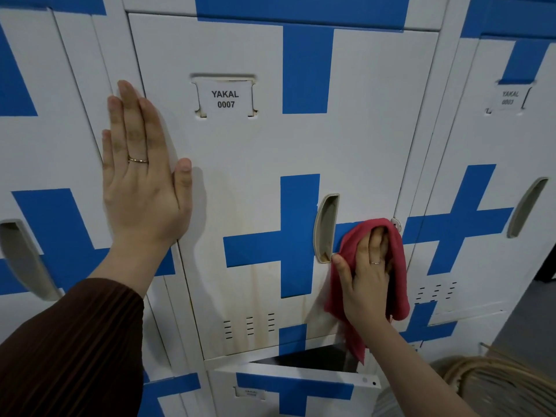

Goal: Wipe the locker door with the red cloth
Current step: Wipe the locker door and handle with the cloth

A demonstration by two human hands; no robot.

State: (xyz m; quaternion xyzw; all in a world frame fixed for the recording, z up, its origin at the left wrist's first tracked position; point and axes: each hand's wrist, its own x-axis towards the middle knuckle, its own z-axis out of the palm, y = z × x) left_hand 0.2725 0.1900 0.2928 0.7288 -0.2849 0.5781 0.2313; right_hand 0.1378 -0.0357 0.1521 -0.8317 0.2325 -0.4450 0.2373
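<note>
The white locker door (255, 145) with blue cross stripes carries a label reading YAKAL 0007 and fills the middle of the view. My left hand (141, 176) lies flat with straight fingers against the door's left edge. My right hand (365, 275) presses the red cloth (397, 266) against the door's lower right part, just right of the recessed handle (326, 227). The cloth drapes over my fingertips and hangs down below my wrist. Brownish streaks run down the door under the handle.
Neighbouring lockers stand at the left (45, 145) and right (496, 161), each with a recessed handle. The lower locker's door (294, 383) is tilted ajar below. A coil of pale rope or cable (496, 383) lies at the bottom right.
</note>
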